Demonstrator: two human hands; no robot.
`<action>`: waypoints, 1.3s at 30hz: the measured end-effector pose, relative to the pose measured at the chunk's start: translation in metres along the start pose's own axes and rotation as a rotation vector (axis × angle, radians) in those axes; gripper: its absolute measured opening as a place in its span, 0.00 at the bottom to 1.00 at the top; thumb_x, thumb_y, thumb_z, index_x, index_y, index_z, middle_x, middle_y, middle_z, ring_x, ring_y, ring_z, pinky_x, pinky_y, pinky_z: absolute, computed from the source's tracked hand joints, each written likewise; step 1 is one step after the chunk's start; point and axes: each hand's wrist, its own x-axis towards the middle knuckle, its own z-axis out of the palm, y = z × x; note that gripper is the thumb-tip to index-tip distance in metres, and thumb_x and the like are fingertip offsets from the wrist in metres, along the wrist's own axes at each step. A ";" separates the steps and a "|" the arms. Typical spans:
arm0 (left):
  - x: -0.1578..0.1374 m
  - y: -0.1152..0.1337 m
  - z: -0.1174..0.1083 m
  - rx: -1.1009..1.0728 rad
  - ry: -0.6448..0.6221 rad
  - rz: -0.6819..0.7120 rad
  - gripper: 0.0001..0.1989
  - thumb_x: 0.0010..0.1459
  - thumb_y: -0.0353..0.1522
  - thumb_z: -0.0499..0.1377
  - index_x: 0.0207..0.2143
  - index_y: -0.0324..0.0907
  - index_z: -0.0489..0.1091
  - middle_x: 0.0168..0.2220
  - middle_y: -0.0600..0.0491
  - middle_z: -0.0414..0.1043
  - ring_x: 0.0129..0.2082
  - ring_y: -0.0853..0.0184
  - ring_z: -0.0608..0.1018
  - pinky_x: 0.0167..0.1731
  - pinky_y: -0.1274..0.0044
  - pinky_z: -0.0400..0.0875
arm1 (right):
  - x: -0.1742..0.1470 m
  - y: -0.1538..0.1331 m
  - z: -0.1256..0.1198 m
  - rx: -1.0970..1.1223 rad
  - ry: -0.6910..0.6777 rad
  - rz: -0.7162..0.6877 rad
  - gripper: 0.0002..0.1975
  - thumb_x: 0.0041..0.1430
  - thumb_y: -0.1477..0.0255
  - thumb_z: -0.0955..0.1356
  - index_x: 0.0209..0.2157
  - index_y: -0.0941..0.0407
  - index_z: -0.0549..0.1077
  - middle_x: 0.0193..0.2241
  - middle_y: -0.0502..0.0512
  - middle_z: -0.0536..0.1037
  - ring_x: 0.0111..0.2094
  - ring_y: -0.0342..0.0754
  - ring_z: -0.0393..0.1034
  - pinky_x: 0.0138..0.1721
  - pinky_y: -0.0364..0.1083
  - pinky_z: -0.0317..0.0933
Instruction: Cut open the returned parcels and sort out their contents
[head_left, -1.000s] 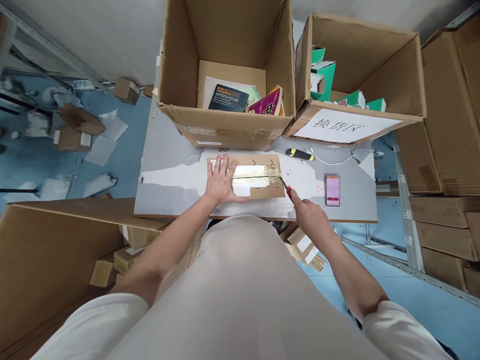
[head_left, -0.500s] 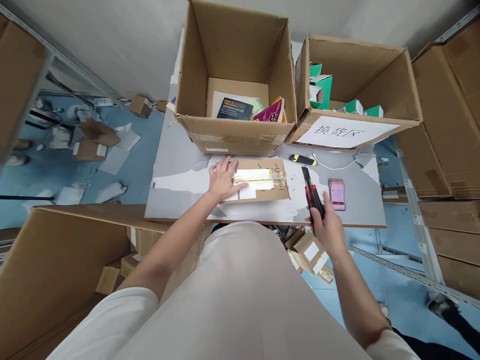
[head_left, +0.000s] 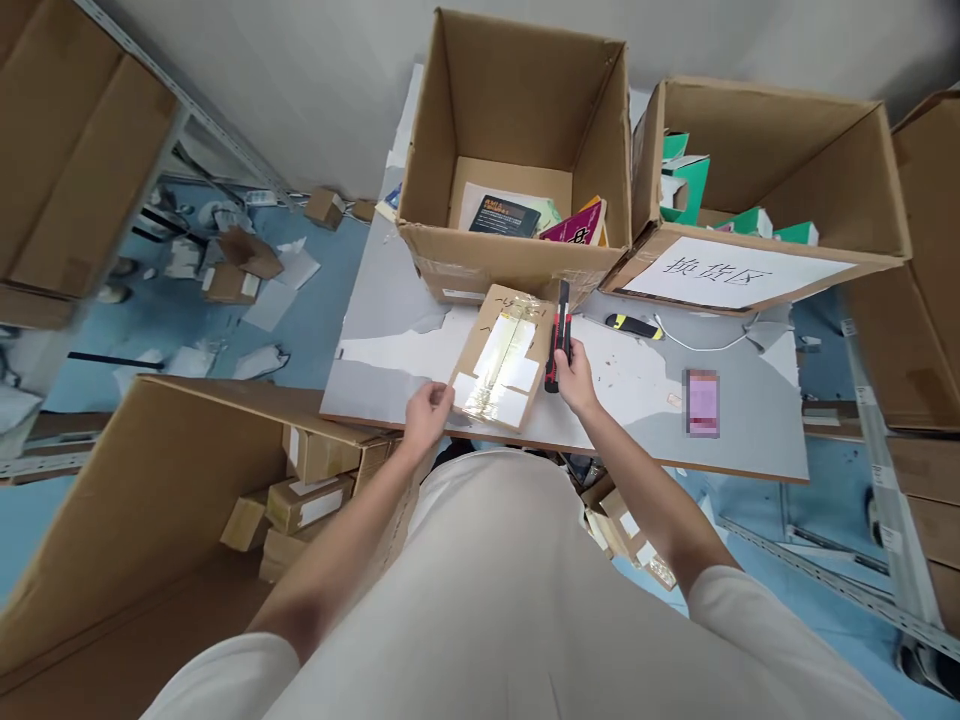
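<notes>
A flat cardboard parcel (head_left: 469, 358) with white labels and shiny tape lies on the table, tilted, its lower end near the front edge. My left hand (head_left: 428, 415) is closed at its lower left corner, thumb and fingers pinching the edge. On the parcel's right side, my right hand (head_left: 576, 378) is wrapped round a red and black box cutter (head_left: 560, 345), which points away from me and lies alongside the parcel. A second, yellow and black cutter (head_left: 634, 326) rests on the table farther right.
Behind the parcel stands a large open carton (head_left: 517, 255) with books inside. A labelled carton (head_left: 757, 270) holding green boxes is to its right. A phone (head_left: 703, 403) lies on the table (head_left: 757, 430). At lower left, a big carton (head_left: 112, 500) contains small parcels.
The parcel has turned from lying crosswise to pointing mostly away from me. My left hand has moved from its top to the lower corner. My right hand has brought the box cutter left beside it.
</notes>
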 end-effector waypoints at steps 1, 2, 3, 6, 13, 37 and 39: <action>-0.010 -0.003 0.004 -0.057 -0.017 -0.025 0.19 0.55 0.47 0.54 0.36 0.40 0.70 0.32 0.49 0.76 0.32 0.64 0.77 0.35 0.73 0.73 | 0.002 0.000 0.004 0.010 0.021 -0.001 0.22 0.64 0.58 0.53 0.53 0.56 0.58 0.49 0.62 0.72 0.48 0.49 0.68 0.49 0.50 0.63; -0.018 -0.005 0.008 -0.100 -0.028 -0.043 0.19 0.54 0.47 0.55 0.36 0.40 0.69 0.32 0.49 0.76 0.32 0.65 0.77 0.34 0.73 0.73 | 0.002 -0.001 0.008 0.032 0.043 0.009 0.22 0.64 0.58 0.54 0.52 0.56 0.60 0.48 0.61 0.72 0.49 0.49 0.67 0.50 0.50 0.62; -0.023 -0.006 0.012 -0.125 -0.032 -0.054 0.19 0.54 0.47 0.56 0.36 0.40 0.69 0.33 0.49 0.76 0.31 0.65 0.77 0.34 0.73 0.73 | 0.001 -0.001 0.010 0.058 0.060 0.024 0.22 0.63 0.58 0.55 0.52 0.56 0.61 0.48 0.61 0.73 0.49 0.49 0.67 0.50 0.50 0.62; -0.023 -0.004 0.015 -0.128 -0.036 -0.055 0.19 0.52 0.46 0.58 0.36 0.40 0.70 0.34 0.48 0.76 0.32 0.65 0.77 0.35 0.73 0.74 | -0.012 -0.001 0.007 0.135 0.064 0.063 0.21 0.63 0.57 0.57 0.50 0.55 0.63 0.44 0.59 0.75 0.46 0.48 0.68 0.47 0.50 0.63; 0.069 0.038 0.004 0.042 -0.068 0.247 0.23 0.56 0.41 0.55 0.50 0.36 0.68 0.50 0.42 0.72 0.45 0.60 0.76 0.41 0.70 0.74 | -0.090 0.002 -0.019 0.613 0.031 0.337 0.18 0.58 0.57 0.65 0.43 0.54 0.67 0.36 0.54 0.75 0.30 0.44 0.71 0.34 0.47 0.68; 0.015 -0.010 -0.022 0.018 0.176 0.080 0.19 0.54 0.43 0.58 0.41 0.39 0.69 0.36 0.48 0.76 0.33 0.64 0.78 0.35 0.73 0.75 | 0.009 -0.013 -0.022 0.753 0.074 0.128 0.21 0.56 0.56 0.67 0.49 0.47 0.66 0.45 0.52 0.76 0.42 0.45 0.75 0.44 0.48 0.70; 0.006 -0.010 -0.019 0.020 0.187 0.093 0.20 0.54 0.43 0.58 0.44 0.39 0.68 0.39 0.46 0.75 0.36 0.63 0.78 0.36 0.72 0.75 | 0.016 -0.013 -0.031 0.641 0.024 0.111 0.23 0.57 0.54 0.65 0.51 0.48 0.66 0.45 0.53 0.76 0.41 0.46 0.75 0.41 0.47 0.71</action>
